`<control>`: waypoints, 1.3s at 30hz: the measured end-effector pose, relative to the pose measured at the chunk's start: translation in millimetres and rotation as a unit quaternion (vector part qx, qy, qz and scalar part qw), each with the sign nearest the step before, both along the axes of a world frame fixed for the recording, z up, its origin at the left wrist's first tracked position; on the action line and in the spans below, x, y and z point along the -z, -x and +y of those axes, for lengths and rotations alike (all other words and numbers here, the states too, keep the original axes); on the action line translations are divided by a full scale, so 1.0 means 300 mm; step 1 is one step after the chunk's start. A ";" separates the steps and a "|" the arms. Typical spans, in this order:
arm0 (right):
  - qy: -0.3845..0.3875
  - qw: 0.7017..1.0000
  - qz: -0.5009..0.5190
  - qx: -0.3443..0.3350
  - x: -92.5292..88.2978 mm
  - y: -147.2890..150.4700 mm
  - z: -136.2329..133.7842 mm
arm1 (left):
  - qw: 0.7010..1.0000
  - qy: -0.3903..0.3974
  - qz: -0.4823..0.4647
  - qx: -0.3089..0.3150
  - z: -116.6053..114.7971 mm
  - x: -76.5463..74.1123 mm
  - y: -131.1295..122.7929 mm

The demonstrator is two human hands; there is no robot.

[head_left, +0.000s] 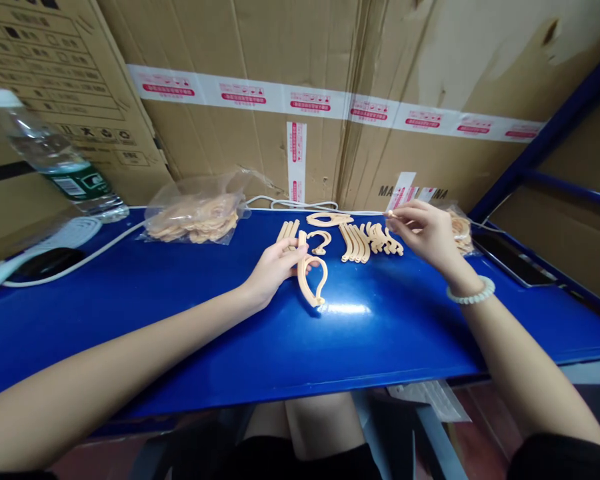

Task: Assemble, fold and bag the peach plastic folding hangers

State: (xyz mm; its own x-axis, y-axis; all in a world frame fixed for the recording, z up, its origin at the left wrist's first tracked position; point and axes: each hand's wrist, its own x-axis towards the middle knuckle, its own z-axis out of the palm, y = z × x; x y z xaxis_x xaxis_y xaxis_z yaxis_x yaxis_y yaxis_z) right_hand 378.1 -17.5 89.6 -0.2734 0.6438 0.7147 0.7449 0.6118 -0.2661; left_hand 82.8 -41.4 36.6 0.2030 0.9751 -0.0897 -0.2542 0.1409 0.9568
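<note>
My left hand [275, 267] is closed on a beige curved plastic piece with a hook end [311, 279], which rests on the blue table [180, 313]. My right hand [423, 230] is pinched on a small beige part [390, 214] just above a row of several beige curved pieces [367, 241]. A beige hook-shaped piece [321, 240], a flat oval loop [329, 219] and a few straight strips [287, 231] lie between the hands. A white bead bracelet [473, 293] circles my right wrist.
A clear bag of beige parts [195, 217] lies at the back left, another small bag [461, 230] behind my right hand. A water bottle [60, 163], a white cable [70, 263] and a black object [43, 263] sit at left. A phone [510, 257] lies right. Cardboard boxes [305, 87] stand behind.
</note>
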 end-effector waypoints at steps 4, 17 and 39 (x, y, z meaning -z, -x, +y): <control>-0.005 0.994 -0.112 0.017 0.064 -0.067 0.082 | 1.000 -0.021 -0.004 0.010 -0.002 0.016 0.001; 0.079 0.981 -0.175 0.038 0.148 -0.130 0.156 | 0.999 -0.038 -0.006 -0.009 -0.003 0.029 0.008; -0.060 0.905 -0.356 -0.226 0.137 0.271 -0.130 | 0.995 -0.097 -0.003 -0.033 0.013 0.057 -0.007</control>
State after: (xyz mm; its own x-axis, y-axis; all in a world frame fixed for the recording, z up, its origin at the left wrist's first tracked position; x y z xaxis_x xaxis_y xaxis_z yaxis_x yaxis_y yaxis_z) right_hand 296.7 -56.5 48.4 -0.9083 0.2802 0.3107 0.3675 0.8893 0.2722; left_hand 84.8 -37.4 19.6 0.1388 0.9850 0.1025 -0.2624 -0.0632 0.9629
